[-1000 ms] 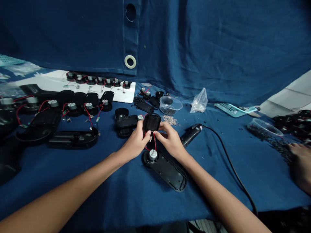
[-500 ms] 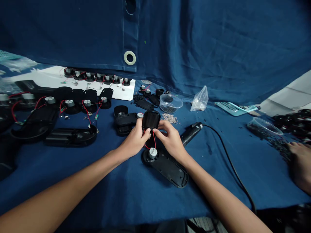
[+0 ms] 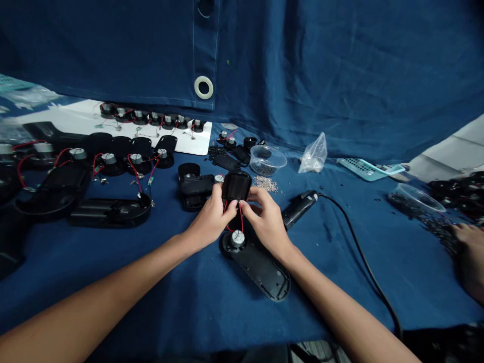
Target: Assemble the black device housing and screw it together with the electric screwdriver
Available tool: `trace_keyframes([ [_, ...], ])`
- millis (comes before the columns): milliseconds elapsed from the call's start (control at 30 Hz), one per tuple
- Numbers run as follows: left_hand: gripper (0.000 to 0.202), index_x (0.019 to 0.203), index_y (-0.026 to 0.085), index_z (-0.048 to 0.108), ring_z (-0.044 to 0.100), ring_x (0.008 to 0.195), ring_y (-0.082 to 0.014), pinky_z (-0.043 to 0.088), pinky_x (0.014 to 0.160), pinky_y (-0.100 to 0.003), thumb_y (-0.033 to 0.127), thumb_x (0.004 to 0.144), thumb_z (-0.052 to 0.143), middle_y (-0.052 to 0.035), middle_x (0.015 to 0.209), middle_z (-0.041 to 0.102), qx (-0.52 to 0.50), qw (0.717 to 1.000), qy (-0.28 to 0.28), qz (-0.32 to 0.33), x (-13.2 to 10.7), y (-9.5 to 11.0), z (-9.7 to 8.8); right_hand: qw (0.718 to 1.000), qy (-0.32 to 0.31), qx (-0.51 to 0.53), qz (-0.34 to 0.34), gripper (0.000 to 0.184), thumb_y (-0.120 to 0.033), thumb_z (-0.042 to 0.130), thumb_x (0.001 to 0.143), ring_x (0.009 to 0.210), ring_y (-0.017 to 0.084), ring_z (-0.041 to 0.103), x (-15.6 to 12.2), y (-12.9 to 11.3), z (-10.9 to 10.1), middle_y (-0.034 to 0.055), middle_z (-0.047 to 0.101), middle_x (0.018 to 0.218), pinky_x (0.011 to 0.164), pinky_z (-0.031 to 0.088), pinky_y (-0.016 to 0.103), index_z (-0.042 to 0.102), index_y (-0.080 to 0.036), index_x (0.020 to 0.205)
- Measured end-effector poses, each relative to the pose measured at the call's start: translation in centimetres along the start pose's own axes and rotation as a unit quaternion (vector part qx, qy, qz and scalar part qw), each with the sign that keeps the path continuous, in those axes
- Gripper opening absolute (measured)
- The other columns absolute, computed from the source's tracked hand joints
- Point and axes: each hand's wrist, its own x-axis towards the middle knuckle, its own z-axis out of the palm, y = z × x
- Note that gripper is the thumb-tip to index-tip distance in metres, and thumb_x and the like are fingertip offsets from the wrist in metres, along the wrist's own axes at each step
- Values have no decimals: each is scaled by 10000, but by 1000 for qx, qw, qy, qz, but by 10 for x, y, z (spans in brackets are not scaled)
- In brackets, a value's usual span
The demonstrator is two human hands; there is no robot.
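We grip black housing (image 3: 236, 185): left hand (image 3: 212, 219), right hand (image 3: 266, 222) both closed round it. Clear bowl (image 3: 266, 160) at 1 o'clock holds dark bits. Bare cloth (image 3: 181, 297) at 7 o'clock.

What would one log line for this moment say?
left hand: holds black cover | right hand: holds cover, fingertips at red wires | below: black base, motor | beside: corded black tool

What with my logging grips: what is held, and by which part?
The black housing, its lower end pinched between left hand and right hand.
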Motion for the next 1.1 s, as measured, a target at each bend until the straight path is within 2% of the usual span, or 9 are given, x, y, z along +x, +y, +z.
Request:
trace_keyframes([
  [300, 325, 1176, 149, 323, 586, 1067, -236, 506, 868, -374, 265, 901, 452, -150, 1145, 552, 3, 998, 44, 50, -2, 11, 1, 999, 29, 13, -28, 218, -286, 542, 902, 1000, 173, 598, -5, -10, 0, 55, 592, 1051, 886, 548, 343, 563, -244, 1115],
  [500, 317, 1177, 155, 326, 587, 1039, -220, 493, 845, -344, 257, 911, 466, -136, 1127, 553, 5, 997, 49, 64, -6, 15, -1, 999, 34, 8, -41, 221, -271, 542, 904, 1030, 173, 584, -7, -15, -1, 54, 584, 1080, 905, 535, 342, 563, -258, 1124],
  [633, 245, 1107, 179, 378, 579, 986, -207, 477, 825, -330, 258, 907, 494, -93, 1058, 555, 32, 995, 71, 57, -6, 14, -2, 999, 50, -2, -17, 255, -223, 522, 887, 1047, 182, 578, -7, -17, 1, 68, 574, 1114, 873, 540, 342, 541, -250, 1140],
  [733, 160, 1005, 193, 417, 555, 944, -195, 460, 835, -326, 233, 886, 516, -62, 986, 533, 62, 992, 92, 61, -5, 16, -4, 997, 70, -20, 5, 128, -215, 510, 878, 893, 166, 590, -6, -20, -1, 49, 596, 980, 776, 532, 313, 544, -218, 1002],
  [767, 148, 984, 195, 422, 546, 937, -192, 458, 838, -325, 222, 878, 521, -57, 973, 524, 68, 991, 98, 63, -5, 17, -5, 998, 58, -29, 8, 62, -231, 507, 884, 816, 154, 581, -5, -21, -3, 35, 598, 904, 734, 520, 299, 546, -211, 929],
  [833, 153, 981, 195, 421, 535, 942, -192, 455, 851, -330, 213, 870, 524, -56, 972, 509, 71, 990, 109, 62, -5, 18, -5, 999, 11, -49, 4, 102, -267, 506, 899, 710, 140, 555, -5, -23, -6, 14, 596, 795, 671, 485, 285, 550, -206, 830],
  [933, 184, 1030, 186, 399, 536, 969, -196, 457, 869, -341, 232, 886, 505, -68, 1004, 501, 52, 993, 94, 53, -6, 18, -4, 996, -38, -70, -30, 117, -279, 516, 906, 716, 146, 562, -4, -26, -8, 14, 616, 795, 688, 464, 292, 580, -206, 841],
  [1100, 367, 1255, 160, 295, 531, 1147, -201, 442, 969, -338, 272, 940, 447, -130, 1224, 517, -66, 996, 30, 52, -11, 15, -4, 993, -43, -96, -44, 143, -270, 492, 926, 736, 153, 565, -1, -25, -11, 17, 621, 800, 702, 439, 291, 585, -206, 838],
])
